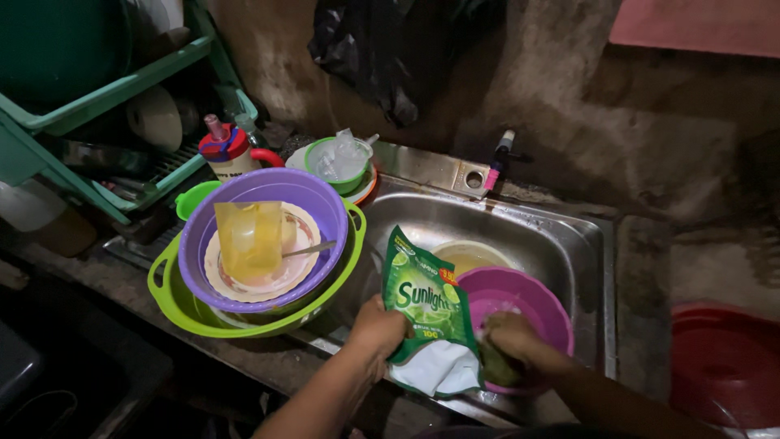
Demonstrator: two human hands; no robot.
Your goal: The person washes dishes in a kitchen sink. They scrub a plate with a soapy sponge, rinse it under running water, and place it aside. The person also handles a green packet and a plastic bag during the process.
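My left hand (375, 327) grips the lower edge of a green soap pouch (424, 307) and holds it tilted over the steel sink (569, 244). Just to its right, my right hand (513, 340) is closed around a dark green sponge (497, 367), held close under the pouch. Both hands hover over a pink plastic bowl (528, 302) that sits in the sink. Behind the pink bowl, a pale bowl (470, 254) holds cloudy liquid.
A purple basin (321, 207) nests in a green colander basin (171, 301) on the left counter, holding a plate (302, 228), a yellow container (248, 240) and a spoon. Behind stand a green dish rack (97, 97), a red-lidded cup (230, 150), a tap (497, 167). A red tub (727, 366) sits right.
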